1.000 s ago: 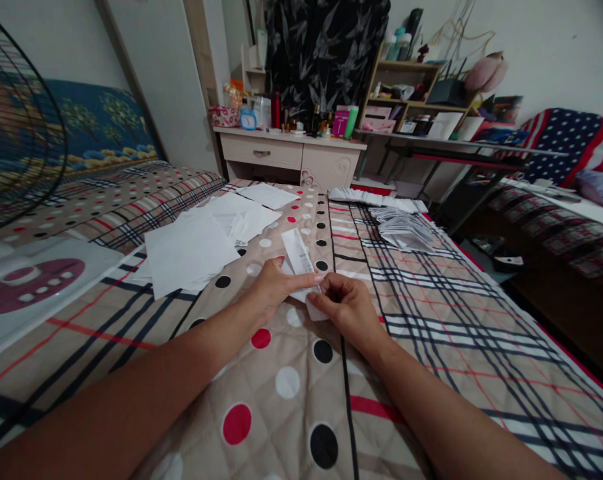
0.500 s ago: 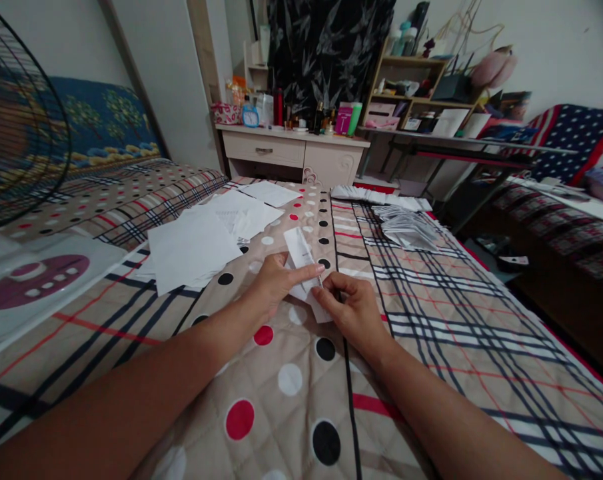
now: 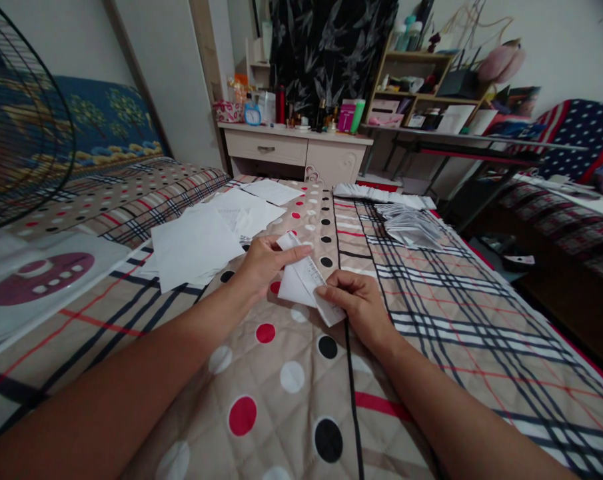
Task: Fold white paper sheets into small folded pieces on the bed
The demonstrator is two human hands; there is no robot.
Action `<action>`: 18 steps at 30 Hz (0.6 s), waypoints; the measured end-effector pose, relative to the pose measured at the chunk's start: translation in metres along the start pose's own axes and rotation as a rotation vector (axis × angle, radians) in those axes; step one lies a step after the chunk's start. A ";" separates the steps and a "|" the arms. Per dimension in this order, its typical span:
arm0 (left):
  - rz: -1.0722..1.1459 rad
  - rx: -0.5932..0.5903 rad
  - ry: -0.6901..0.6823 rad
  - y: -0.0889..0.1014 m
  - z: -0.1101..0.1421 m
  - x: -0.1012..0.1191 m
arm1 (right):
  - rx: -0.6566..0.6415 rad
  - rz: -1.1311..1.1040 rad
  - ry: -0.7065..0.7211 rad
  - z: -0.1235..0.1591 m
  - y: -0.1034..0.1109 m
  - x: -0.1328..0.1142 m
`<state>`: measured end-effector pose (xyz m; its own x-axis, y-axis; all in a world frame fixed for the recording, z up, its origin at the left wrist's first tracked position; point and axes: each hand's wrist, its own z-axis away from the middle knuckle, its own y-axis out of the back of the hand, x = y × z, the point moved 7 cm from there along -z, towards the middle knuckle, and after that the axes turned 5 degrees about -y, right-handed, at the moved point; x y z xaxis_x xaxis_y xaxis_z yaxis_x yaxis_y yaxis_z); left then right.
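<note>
Between my hands, just over the bedspread, is a folded sheet of paper [image 3: 301, 283], white with a printed strip along its folded edge. My left hand [image 3: 268, 263] pinches its upper left end, thumb on top. At the lower right end my right hand [image 3: 358, 301] grips it between thumb and curled fingers. Left of my hands lies a loose stack of white paper sheets [image 3: 196, 247], some with faint print. A bundle of folded papers [image 3: 408, 227] rests at the right, with a long row of folded papers [image 3: 381, 195] behind it.
A quilted bedspread [image 3: 286, 413] with dots and plaid spreads under everything. At the left are a fan [image 3: 26, 113] and a white plastic bag [image 3: 56, 273] with a purple print. A dresser [image 3: 281, 147] with bottles and a blue clock [image 3: 252, 115] stands beyond the bed.
The hands have drawn farther apart along the folded paper, the left going left and the right slightly right. More of the printed strip and the white flap now shows.
</note>
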<state>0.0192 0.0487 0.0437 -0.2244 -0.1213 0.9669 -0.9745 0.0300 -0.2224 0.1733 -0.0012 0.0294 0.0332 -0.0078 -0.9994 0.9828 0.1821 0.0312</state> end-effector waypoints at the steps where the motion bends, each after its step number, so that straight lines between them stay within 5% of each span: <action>1: -0.006 0.001 -0.006 0.001 -0.001 0.001 | -0.002 -0.007 -0.005 0.000 0.000 0.000; 11: -0.041 0.099 -0.059 0.015 -0.008 0.000 | -0.040 -0.145 -0.068 -0.001 -0.003 0.007; 18: 0.016 -0.128 0.038 -0.009 0.004 -0.004 | 0.002 -0.162 -0.003 -0.005 0.004 0.007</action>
<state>0.0288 0.0450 0.0409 -0.2369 -0.0826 0.9680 -0.9621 0.1584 -0.2219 0.1761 0.0045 0.0223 -0.1249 -0.0399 -0.9914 0.9758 0.1761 -0.1300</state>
